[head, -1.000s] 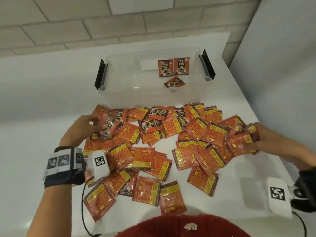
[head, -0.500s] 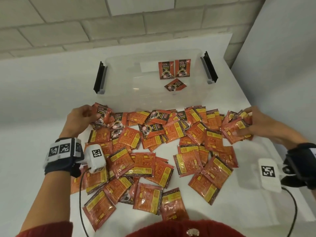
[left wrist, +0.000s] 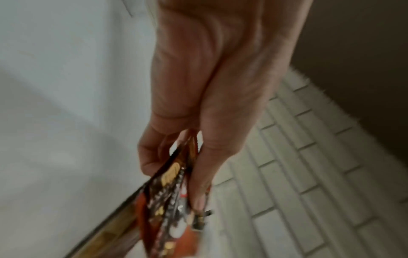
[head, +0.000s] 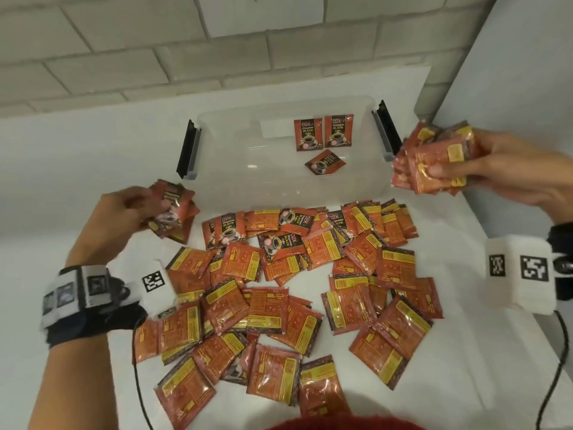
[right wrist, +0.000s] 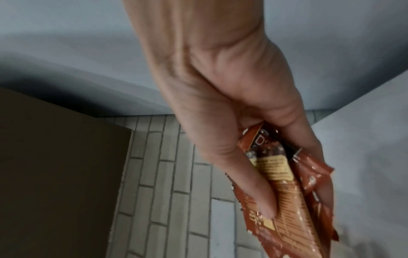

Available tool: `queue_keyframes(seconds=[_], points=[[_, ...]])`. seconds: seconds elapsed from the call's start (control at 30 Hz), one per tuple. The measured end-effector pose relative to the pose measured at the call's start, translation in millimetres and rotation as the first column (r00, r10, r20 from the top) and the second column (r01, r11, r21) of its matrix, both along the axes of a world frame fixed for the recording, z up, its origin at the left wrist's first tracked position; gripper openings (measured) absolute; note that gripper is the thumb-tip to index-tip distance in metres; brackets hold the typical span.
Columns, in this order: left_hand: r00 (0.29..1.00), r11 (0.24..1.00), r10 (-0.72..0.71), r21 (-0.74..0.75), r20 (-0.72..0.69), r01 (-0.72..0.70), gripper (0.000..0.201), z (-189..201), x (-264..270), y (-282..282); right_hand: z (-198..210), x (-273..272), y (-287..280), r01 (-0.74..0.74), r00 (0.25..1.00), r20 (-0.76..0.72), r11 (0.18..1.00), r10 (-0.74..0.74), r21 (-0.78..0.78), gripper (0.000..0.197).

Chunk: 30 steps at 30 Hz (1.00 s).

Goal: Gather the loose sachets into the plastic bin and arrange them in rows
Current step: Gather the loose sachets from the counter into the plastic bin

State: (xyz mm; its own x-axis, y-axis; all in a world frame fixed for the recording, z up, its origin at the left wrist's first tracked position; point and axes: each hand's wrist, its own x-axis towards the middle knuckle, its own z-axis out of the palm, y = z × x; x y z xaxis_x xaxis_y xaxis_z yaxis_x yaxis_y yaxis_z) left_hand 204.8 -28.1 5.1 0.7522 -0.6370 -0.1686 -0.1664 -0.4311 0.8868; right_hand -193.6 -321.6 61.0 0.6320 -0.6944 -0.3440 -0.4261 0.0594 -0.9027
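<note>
Head camera looks steeply down over the table [head: 93,156] — wrist cameras sit close along each hand, sharing the brick wall [head: 186,41].

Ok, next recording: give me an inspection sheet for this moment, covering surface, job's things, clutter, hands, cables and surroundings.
Surface: white table, largely covered by sachets.
Job's things: clear plastic bin with black latches at the far side; three sachets in the bin, two upright side by side, one tilted in front. Loose sachets spread in an overlapping heap before the bin, most back side up.
Clutter: nothing seen.
Hands: left hand grips a small bundle near the bin's front left corner; right hand grips a thicker stack by the bin's right latch.
Cables: black cable hangs from each wrist unit, over the table.
Surroundings: white brick wall behind, plain panel on the right.
</note>
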Motion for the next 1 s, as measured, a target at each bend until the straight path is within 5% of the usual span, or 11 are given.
queue_keyframes(seconds=[0.3,0.5,0.73,0.87,1.0], points=[[0.984,0.957,-0.165,-0.229,0.066,0.176,0.027,107.4,-26.2,-70.0,23.6,93.8,-16.8,-0.103,0.993,0.068,0.994,0.100,0.041,0.051],[0.969,0.974,-0.215,-0.095,-0.124,0.204,0.017,64.5,-47.0,-172.1,-9.9,158.8,-27.7,-0.132,0.988,-0.066,0.989,0.137,0.070,0.032],[0.929,0.959,-0.239,0.078,-0.283,0.271,0.013,8.0,-57.7,-210.6,-57.6,189.7,-28.3,-0.128,0.971,-0.190,0.987,0.145,0.099,0.049],[0.921,0.952,-0.258,0.085,-0.292,0.294,0.064,11.4,-55.0,-215.3,-65.2,193.2,-28.4,-0.127,0.968,-0.203,0.985,0.149,0.116,0.105],[0.912,0.891,-0.339,0.233,-0.230,0.390,0.109,8.9,-53.5,-212.1,-63.8,187.4,-29.0,-0.152,0.963,-0.221,0.988,0.157,0.037,0.085]])
